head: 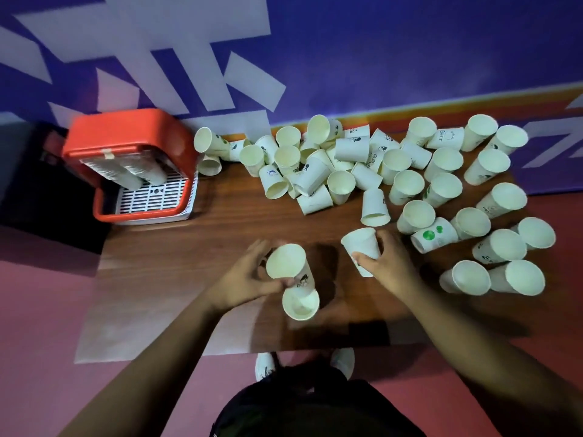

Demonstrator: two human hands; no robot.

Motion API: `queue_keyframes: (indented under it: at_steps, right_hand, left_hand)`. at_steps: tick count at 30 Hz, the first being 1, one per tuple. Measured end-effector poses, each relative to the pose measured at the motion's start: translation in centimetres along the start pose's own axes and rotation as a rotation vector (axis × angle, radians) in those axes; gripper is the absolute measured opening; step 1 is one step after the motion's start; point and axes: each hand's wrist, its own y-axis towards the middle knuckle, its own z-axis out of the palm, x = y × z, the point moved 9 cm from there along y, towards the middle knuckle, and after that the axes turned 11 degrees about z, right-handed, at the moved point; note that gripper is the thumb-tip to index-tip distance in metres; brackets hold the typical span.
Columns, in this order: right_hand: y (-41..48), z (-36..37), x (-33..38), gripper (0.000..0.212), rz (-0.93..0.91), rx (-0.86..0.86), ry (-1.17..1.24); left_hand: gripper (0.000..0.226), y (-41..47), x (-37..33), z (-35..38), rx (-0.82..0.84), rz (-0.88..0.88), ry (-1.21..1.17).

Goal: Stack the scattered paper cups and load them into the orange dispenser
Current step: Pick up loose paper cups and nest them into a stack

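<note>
Bearing scattered cups (407,184), wooden table (220,238) meets purple wall (410,58).

Only one word can be read. It stands on the side of a paper cup (446,138) that lies in the upper right of the frame, and it is written by hand in dark letters: "Bear", as far as I can tell. The other cups (315,171) show small dark drawings, and the green-marked cup (433,236) a round sign, without readable letters. The big white shapes on the blue wall (378,42), upper left, form no word I can read.
</note>
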Motion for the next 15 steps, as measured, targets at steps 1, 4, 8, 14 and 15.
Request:
queue_keyframes:
  at_steps: [1,4,8,14,15]
  right_hand:
    - [-0.8,0.2,0.1,0.07,0.029,0.01,0.053]
    - [-3.7,0.5,0.8,0.077,0.074,0.011,0.249]
    - [-7.5,0.6,2.2,0.061,0.088,-0.07,0.388]
    - [-11.7,1.5,3.1,0.057,0.093,-0.092,0.575]
    - [-12.2,1.8,3.2,0.061,0.083,-0.083,0.598]
  left_hand:
    - [0.061,-0.6,0.3,0.4,0.03,0.025,0.019]
    - [0.066,-1.9,1.4,2.0,0.104,0.068,0.067]
    - [0.08,-2.1,2.8,4.2,0.169,0.124,0.218]
    - [0.091,-1.9,4.7,7.5,0.239,0.171,0.29]
    - [0.094,-1.7,4.5,7.5,0.263,0.175,0.283]
